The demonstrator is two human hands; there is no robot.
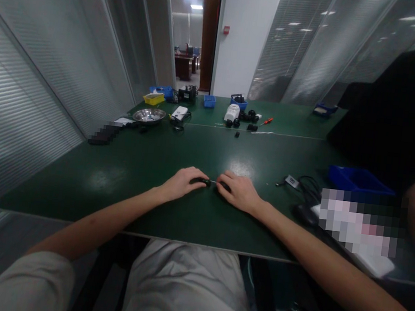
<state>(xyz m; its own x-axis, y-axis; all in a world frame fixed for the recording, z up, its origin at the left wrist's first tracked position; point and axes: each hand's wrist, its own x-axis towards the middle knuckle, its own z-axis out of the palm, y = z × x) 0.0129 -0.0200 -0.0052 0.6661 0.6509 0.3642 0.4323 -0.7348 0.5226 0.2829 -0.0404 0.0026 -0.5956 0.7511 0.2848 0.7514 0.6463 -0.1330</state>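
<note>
Both my hands rest low over the green table, near its front edge and close together. Between thumb and fingers, my left hand holds a small dark object, long and thin. A thin, light metal-looking piece runs from its right end to the fingertips of my right hand. Those fingers are curled around something dark and small, mostly covered by them. The two hands do not touch each other, and what exactly the dark pieces are is too small to tell.
At the right are a blue bin, a black cable, a pixelated item and a person in dark clothing. Farther back stand a metal bowl, a yellow tray, a small blue box and an orange screwdriver.
</note>
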